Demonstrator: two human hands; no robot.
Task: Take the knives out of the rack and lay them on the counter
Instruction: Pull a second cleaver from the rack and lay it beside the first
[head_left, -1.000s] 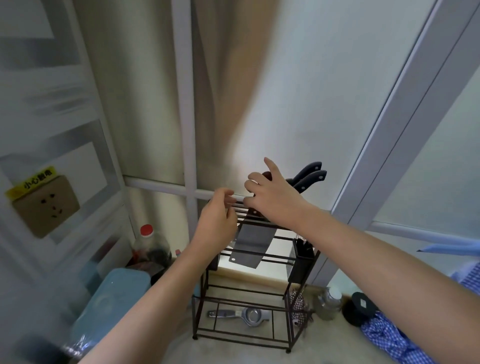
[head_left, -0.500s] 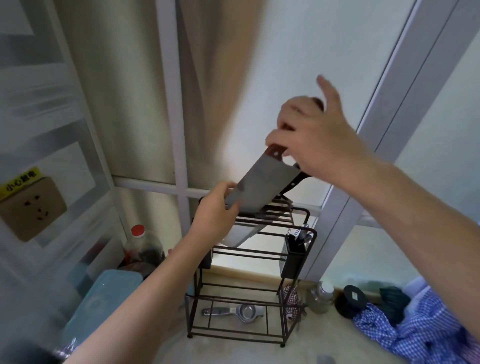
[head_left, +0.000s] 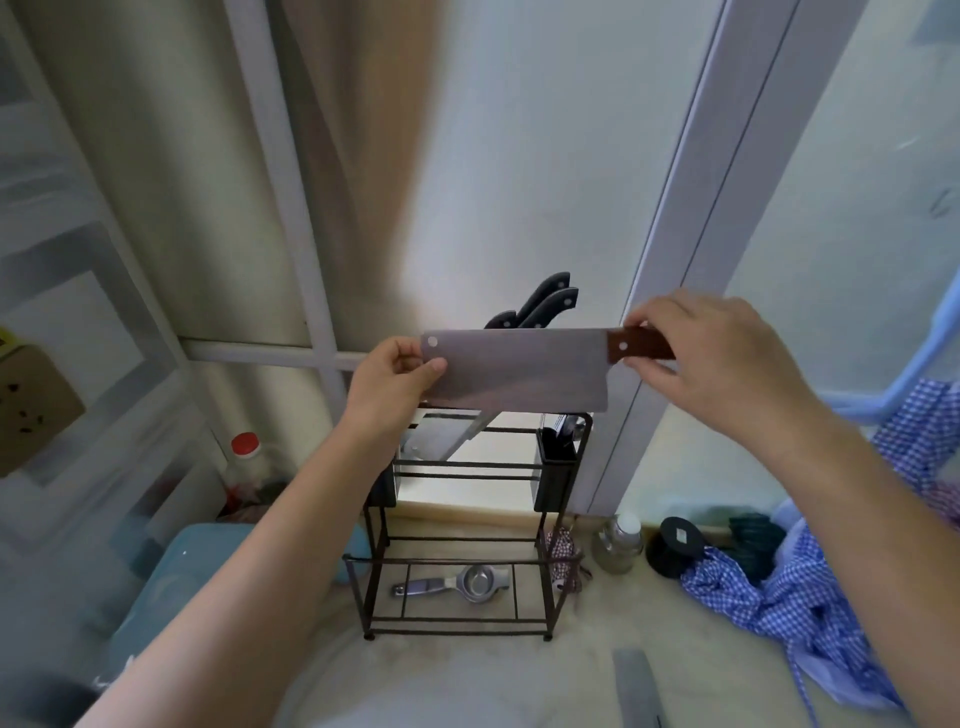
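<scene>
No text, brand or number can be read. The white diamond-shaped label on the round black lid at the counter's back edge is too blurred.

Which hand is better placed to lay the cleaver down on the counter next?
Probably the right. The right hand holds the cleaver by its brown handle, a safe grip for lowering it. The left hand only pinches the bare blade's far end.
</scene>
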